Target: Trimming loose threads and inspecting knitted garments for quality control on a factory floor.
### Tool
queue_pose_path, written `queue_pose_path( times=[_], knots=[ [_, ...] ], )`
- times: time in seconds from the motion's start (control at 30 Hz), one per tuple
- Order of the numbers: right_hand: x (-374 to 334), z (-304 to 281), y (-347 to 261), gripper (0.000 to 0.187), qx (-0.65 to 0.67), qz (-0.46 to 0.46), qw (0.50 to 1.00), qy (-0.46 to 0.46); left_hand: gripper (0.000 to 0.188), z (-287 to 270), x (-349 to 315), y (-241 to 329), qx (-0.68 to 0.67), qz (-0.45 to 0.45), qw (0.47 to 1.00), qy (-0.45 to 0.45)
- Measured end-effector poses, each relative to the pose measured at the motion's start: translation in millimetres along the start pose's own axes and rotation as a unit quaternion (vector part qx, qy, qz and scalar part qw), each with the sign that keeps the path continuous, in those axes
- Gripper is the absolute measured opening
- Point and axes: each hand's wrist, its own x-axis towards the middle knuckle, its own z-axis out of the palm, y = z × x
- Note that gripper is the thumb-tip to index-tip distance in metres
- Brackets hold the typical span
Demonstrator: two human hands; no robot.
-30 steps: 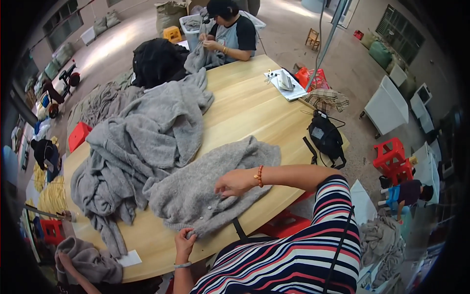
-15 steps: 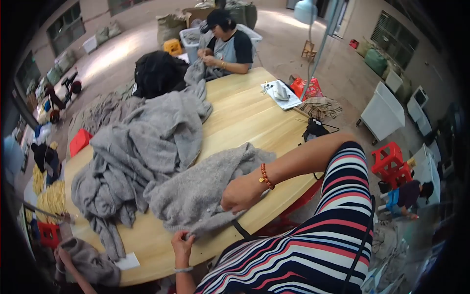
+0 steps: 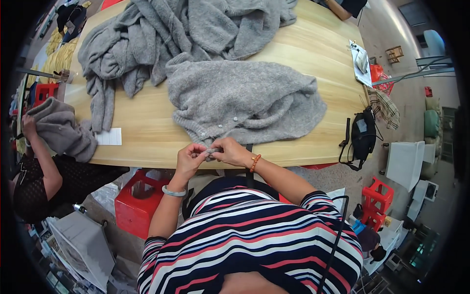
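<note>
A grey knitted cardigan (image 3: 245,93) lies spread on the wooden table (image 3: 338,83), with several small shiny buttons (image 3: 235,118) along its near edge. Its nearest corner reaches over to the table's front edge. There my left hand (image 3: 190,158) pinches the knit between thumb and fingers. My right hand (image 3: 230,151) is closed on the same bit of edge, fingertips almost meeting those of the left. What small detail lies between the fingertips is hidden.
More grey knitwear (image 3: 196,29) is heaped behind the cardigan. At left, another person's arm (image 3: 41,142) holds a grey garment (image 3: 63,130). A white paper (image 3: 110,137), a black bag (image 3: 363,132) and a clipboard (image 3: 361,63) lie about the table. A red stool (image 3: 139,201) stands below.
The view has tipped down toward my lap. My right hand has left the middle of the cardigan and come to the left hand at its near edge, where both now grip.
</note>
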Motion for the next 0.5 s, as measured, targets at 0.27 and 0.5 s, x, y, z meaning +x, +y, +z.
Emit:
queue_pose_path(
  times=[0.27,0.5],
  knots=[
    [-1,4,13,0.023,0.067,0.046,0.997,-0.008,0.016,-4,0,-8,-0.038,-0.004,0.999,-0.001],
    [43,-41,-37,0.057,-0.406,-0.195,0.879,0.156,0.033,-14,-13,-48,0.044,-0.087,0.986,0.133]
  ],
)
